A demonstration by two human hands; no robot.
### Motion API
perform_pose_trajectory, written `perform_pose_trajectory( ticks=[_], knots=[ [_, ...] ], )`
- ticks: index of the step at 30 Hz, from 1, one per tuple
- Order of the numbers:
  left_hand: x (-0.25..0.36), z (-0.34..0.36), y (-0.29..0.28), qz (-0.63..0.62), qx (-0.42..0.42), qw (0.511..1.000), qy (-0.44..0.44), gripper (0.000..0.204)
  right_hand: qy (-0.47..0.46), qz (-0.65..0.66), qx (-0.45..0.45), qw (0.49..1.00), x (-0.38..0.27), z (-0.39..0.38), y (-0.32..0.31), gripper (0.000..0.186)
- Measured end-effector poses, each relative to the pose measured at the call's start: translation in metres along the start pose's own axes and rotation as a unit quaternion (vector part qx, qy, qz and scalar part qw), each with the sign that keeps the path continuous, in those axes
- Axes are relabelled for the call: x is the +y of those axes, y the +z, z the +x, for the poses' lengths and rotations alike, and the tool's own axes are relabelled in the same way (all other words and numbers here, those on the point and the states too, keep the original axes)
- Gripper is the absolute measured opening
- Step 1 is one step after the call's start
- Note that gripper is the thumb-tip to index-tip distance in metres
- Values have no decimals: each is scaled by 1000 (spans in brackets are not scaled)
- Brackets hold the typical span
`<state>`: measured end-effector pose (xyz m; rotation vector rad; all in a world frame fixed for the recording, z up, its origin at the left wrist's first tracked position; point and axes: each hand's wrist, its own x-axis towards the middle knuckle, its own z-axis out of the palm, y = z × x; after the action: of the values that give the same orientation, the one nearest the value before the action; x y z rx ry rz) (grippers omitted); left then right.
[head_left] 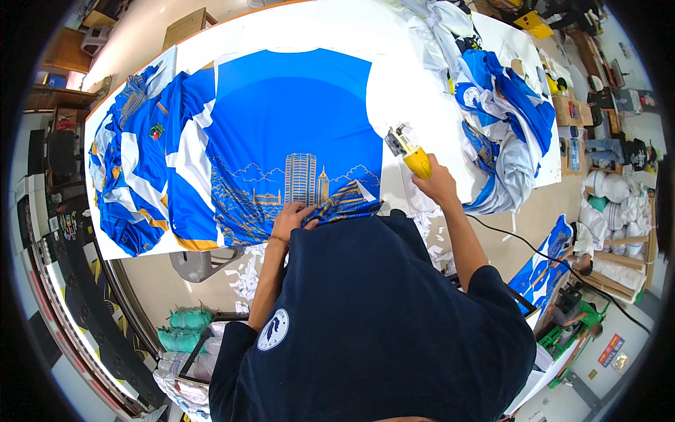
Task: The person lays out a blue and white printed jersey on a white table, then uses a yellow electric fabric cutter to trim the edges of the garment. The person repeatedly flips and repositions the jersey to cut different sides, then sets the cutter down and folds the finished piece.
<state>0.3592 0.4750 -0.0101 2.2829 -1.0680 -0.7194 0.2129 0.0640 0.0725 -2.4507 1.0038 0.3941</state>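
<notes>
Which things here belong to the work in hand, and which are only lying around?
In use:
yellow power tool, in the right hand
blue printed cloth, under the left hand
white table

Apparently lying around:
white scraps
green bundles
grey stool

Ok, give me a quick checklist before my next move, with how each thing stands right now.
1. Right hand has a grip on the yellow power tool: ok.
2. Left hand apart from the tool's metal head: ok, it's on the blue panel's lower part.
3. Panel lies flat: not ok, it's bunched near the left hand.
4. Cord away from the left hand: ok, it trails off right.
5. Tool switched off: cannot tell.
</notes>
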Motion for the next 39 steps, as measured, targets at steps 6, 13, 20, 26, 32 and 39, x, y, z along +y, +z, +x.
perform_pose_trajectory(
  ticks=[6,13,20,26,32,39],
  knots=[
    [-1,-6,6,48,-26,998,23,32,-13,-28,-35,999,-3,10,-16,58],
    [1,-7,9,26,-89,995,-26,24,-4,-38,-33,999,-6,11,-16,58],
    [1,-3,1,-1,-66,998,21,26,-15,-54,-45,997,-11,20,-19,59],
    [8,9,-16,-85,-100,991,-18,39,-1,-48,-47,998,-19,21,-15,63],
    [18,17,-33,-99,-145,979,-108,48,29,-25,-37,999,-38,21,-5,67],
    [15,25,-44,-52,-138,981,-127,55,63,10,-18,998,-65,24,4,66]
  ],
)
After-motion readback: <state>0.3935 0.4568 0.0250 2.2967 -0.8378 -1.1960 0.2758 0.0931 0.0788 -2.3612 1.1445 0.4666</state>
